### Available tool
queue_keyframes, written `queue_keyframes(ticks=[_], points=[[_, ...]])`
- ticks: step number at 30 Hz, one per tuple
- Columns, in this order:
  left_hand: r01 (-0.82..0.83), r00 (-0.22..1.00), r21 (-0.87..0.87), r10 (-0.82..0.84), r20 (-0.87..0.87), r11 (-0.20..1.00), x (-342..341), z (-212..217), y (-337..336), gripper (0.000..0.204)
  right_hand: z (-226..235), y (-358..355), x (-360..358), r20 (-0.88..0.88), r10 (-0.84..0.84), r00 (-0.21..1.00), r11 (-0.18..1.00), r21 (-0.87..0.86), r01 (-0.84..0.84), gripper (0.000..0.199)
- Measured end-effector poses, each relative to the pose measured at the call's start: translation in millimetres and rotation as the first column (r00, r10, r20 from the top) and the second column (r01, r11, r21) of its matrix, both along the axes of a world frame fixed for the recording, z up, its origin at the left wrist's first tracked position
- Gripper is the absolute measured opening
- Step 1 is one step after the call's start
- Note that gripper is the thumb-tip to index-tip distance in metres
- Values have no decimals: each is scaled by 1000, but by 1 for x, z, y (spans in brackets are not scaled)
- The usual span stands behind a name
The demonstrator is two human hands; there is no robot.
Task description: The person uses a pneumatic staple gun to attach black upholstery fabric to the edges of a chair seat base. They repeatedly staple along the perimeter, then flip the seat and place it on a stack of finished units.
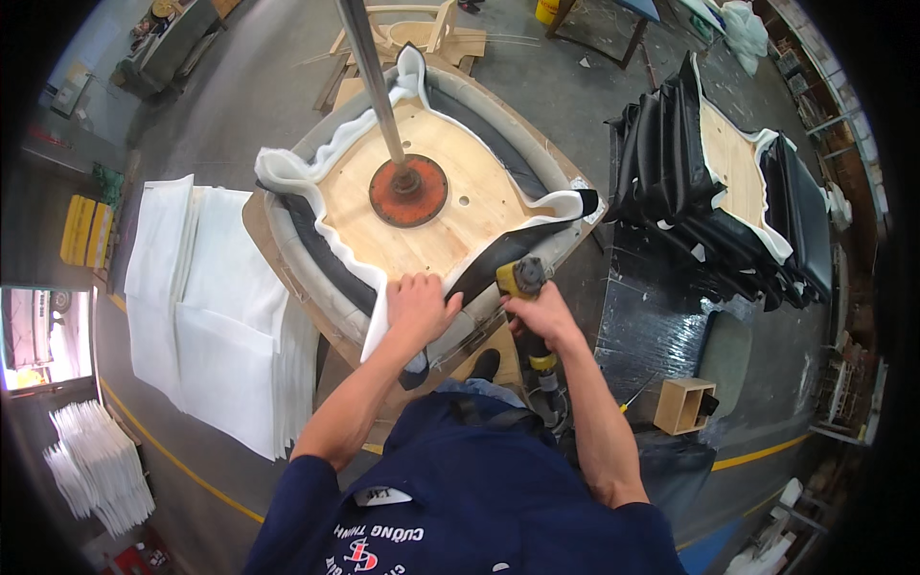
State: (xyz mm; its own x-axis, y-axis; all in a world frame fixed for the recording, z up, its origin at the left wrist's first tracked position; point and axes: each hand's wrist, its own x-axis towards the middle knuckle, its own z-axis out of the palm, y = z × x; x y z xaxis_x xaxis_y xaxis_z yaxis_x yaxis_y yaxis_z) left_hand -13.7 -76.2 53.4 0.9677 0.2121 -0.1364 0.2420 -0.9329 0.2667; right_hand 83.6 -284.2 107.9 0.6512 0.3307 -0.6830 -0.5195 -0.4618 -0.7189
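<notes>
- A dark blue shirt [460, 489] is nearest, its wearer facing the work.
- The plywood panel [369, 240] lies in front of the person, inside a grey padded ring [525, 134]. It is pale, roughly four-sided, lightly grained, with a few small holes.
- White padding [565, 203] edges the panel, wavy along the left side and standing up in folds at the corners.
- Black covering [506, 257] shows outside the padding, smooth and slightly shiny, lining the ring.
- A worn orange-red disc [388, 206] on a metal rod [372, 77] sits on the panel's middle.
- The left hand [420, 305] lies palm down at the panel's near edge; whether it pinches anything cannot be told.
- The right hand [544, 314] is wrapped around a yellow-and-black tool [522, 278], its head near the black covering.
</notes>
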Motion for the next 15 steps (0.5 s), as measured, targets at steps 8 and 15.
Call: queue_keyframes(ticks=[8,15], points=[[-65,990,-28,68,126,998,-11,-2,-3,39,-27,-8,-28,153,-108,982,990,110,91,38],[-38,989,19,35,146,999,-2,0,-9,39,-33,-14,-14,115,-173,978,975,157,155,35]])
